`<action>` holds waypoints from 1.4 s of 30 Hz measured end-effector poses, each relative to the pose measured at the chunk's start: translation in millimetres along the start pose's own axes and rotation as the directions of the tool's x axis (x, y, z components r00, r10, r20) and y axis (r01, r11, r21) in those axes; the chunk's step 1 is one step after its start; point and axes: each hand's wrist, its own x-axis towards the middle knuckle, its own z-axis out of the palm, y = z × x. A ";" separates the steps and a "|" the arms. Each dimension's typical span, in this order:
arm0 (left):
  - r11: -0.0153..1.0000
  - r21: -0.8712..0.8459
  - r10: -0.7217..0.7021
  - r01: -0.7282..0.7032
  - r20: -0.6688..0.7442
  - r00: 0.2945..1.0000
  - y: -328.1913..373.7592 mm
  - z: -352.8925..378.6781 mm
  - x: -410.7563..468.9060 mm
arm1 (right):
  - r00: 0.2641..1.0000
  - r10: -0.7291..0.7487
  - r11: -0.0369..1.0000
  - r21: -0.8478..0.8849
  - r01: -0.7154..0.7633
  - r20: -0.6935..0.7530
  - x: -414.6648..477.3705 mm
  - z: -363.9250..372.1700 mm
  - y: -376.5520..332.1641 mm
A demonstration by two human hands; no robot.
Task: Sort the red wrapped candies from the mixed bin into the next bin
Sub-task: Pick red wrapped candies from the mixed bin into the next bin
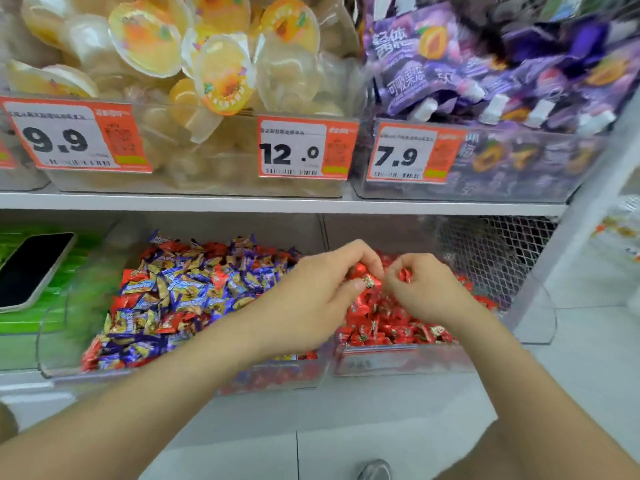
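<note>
The mixed bin (65, 344) on the lower shelf holds blue and red wrapped candies (180, 292). To its right stands the red bin (398, 362), filled with red wrapped candies (381, 323). My left hand (318, 296) reaches across over the red bin, fingers closed on red candies (363, 277). My right hand (419, 289) hovers beside it over the same bin, fingertips pinched on a small red candy (405, 274). The two hands almost touch.
A phone (31, 268) lies on green packs at the left. The upper shelf carries bins of jelly cups (194, 64) and purple pouches (485, 81) with price tags. A wire mesh (491, 251) closes the back right. A white post (568, 216) stands at the right.
</note>
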 end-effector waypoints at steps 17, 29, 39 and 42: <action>0.976 0.219 -0.041 0.007 0.152 0.988 -14.8 17.6 64.6 | 0.941 -0.283 0.958 0.004 0.287 0.183 8.2 -10.7 29.9; 0.634 0.532 -0.554 0.561 -0.192 0.810 -76.4 -54.7 -47.1 | 0.789 -0.593 0.793 -0.055 0.607 0.162 -24.0 78.8 -115.1; 0.379 0.624 -0.898 0.684 0.070 0.434 -120.4 -112.5 -68.8 | 0.801 -0.492 0.771 -0.257 0.582 0.341 20.2 137.9 -188.1; 0.423 0.586 -0.888 0.691 0.115 0.446 -135.4 -119.6 -58.8 | 0.836 -0.418 0.819 -0.251 0.516 0.355 30.7 150.0 -195.4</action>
